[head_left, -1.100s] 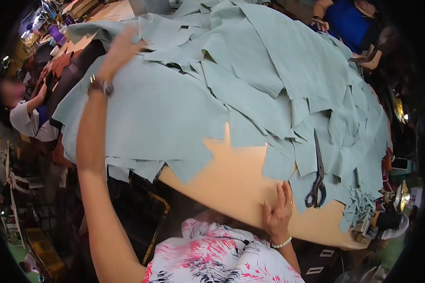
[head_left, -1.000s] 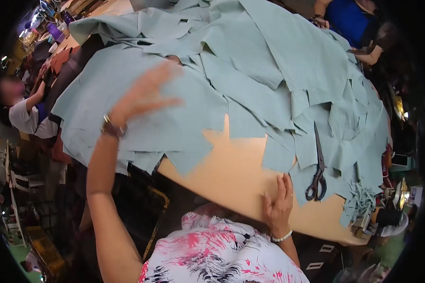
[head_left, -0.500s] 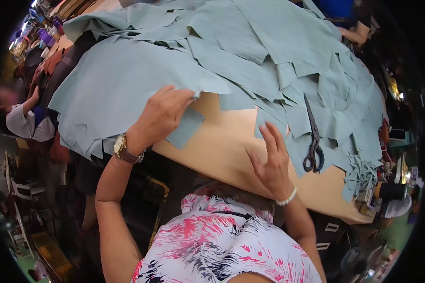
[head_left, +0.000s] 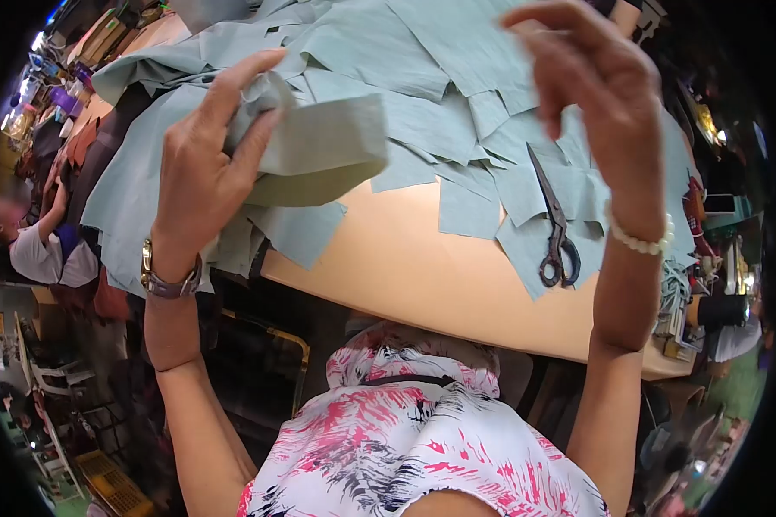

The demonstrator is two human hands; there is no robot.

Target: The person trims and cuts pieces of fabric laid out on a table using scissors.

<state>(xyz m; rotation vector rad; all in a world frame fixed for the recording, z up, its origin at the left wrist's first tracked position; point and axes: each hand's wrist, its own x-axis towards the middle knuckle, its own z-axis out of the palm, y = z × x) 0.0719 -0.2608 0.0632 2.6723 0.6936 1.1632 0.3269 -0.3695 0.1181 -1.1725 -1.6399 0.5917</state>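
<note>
My left hand (head_left: 200, 159) is raised over the left part of the table, its fingers and thumb closed around a bunched piece of grey-green fabric (head_left: 332, 133). A flap of that piece folds out to the right, with its paler underside showing below. My right hand (head_left: 616, 99) is lifted high at the right, partly blurred, with bent fingers apart and nothing seen in them. Beneath it, to the left of the wrist, black-handled scissors (head_left: 555, 226) lie closed on scraps of the same cloth. More fabric pieces (head_left: 431, 116) overlap across the table.
The tan tabletop (head_left: 405, 254) shows along its near edge. A tangle of thin cloth strips (head_left: 674, 289) lies near the right corner. Another person (head_left: 56, 250) sits at the left, beside reddish-brown pieces. A yellow crate (head_left: 108, 482) stands on the floor at lower left.
My left hand has lifted the fabric from the table and moved left, bunching it. My right hand has risen up and to the right from the table's near edge.
</note>
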